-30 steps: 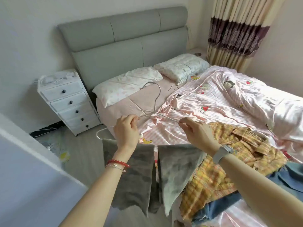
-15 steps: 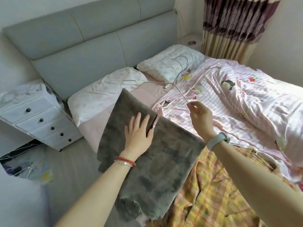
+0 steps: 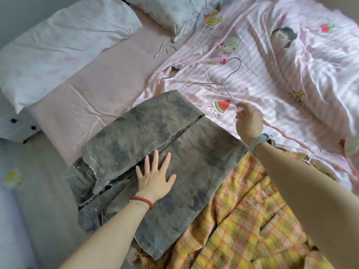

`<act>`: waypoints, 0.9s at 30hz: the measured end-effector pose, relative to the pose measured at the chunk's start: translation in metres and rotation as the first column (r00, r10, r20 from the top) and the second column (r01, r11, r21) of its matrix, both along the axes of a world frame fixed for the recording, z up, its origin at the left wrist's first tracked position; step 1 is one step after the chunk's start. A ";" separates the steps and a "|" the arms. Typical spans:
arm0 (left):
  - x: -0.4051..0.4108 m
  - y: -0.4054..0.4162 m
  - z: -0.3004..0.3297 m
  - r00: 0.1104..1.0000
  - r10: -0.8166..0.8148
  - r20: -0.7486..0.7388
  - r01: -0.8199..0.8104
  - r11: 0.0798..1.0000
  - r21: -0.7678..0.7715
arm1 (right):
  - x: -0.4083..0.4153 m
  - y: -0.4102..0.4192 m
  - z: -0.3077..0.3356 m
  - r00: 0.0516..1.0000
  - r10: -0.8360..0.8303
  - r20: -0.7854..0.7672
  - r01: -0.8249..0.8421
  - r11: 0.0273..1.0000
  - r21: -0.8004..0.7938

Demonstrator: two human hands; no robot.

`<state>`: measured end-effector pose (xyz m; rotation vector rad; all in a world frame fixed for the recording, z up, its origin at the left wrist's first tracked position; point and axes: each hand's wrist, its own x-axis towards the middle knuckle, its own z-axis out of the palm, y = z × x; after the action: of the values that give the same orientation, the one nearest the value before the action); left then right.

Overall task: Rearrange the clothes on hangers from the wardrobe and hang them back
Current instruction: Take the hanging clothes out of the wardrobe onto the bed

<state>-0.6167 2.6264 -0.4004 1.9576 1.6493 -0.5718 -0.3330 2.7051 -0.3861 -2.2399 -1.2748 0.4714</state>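
Grey trousers (image 3: pixel 155 152) lie folded on the bed (image 3: pixel 81 101), left hand (image 3: pixel 154 176) pressing flat with fingers spread, right hand (image 3: pixel 247 121) pinching the thin wire hanger (image 3: pixel 223 84) by one arm; cloth judged limp and weighty, best gripped at the fold.

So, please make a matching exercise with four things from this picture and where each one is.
Things:
1. grey trousers
2. wire hanger
3. left hand
4. yellow plaid shirt

Places:
A. pinched at one end by the right hand
B. flat on the trousers
C. nearest the camera, partly under the trousers
D. folded on the bed edge

Pairs: 1-D, 2-A, 3-B, 4-C
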 end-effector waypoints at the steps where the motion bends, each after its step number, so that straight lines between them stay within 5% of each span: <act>1: 0.002 0.001 -0.004 1.000 -0.005 -0.010 0.005 1.000 0.000 | 0.003 0.002 -0.007 1.000 0.021 0.010 -0.021 0.998 -0.056; 4: 0.004 0.004 -0.010 0.999 -0.030 -0.038 0.029 0.999 -0.020 | -0.001 -0.010 -0.025 0.979 0.162 0.126 -0.103 0.919 -0.380; 7: 0.004 0.006 -0.006 1.000 -0.009 -0.003 0.009 0.999 -0.050 | -0.018 -0.033 -0.025 0.950 0.275 0.149 -0.185 0.878 -0.442; 12: -0.007 0.009 0.023 0.993 0.047 0.109 -0.061 0.990 0.131 | -0.067 -0.067 0.009 0.916 0.380 0.130 -0.325 0.891 -0.316; 19: -0.084 -0.038 0.105 0.987 0.026 0.159 -0.105 0.850 0.517 | -0.168 -0.119 0.079 0.901 0.433 0.025 -0.429 0.898 -0.095; 22: -0.137 -0.093 0.130 0.971 0.103 0.215 -0.219 0.740 0.636 | -0.229 -0.155 0.108 0.838 0.541 0.071 -0.545 0.837 0.054; 27: -0.224 -0.216 0.158 0.948 0.227 0.223 -0.318 0.710 0.628 | -0.343 -0.239 0.143 0.652 0.748 0.126 -0.758 0.637 0.140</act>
<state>-0.8412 2.4102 -0.2427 2.0639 2.2007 0.3146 -0.6757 2.4663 -0.2435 -1.4719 -2.1882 0.5490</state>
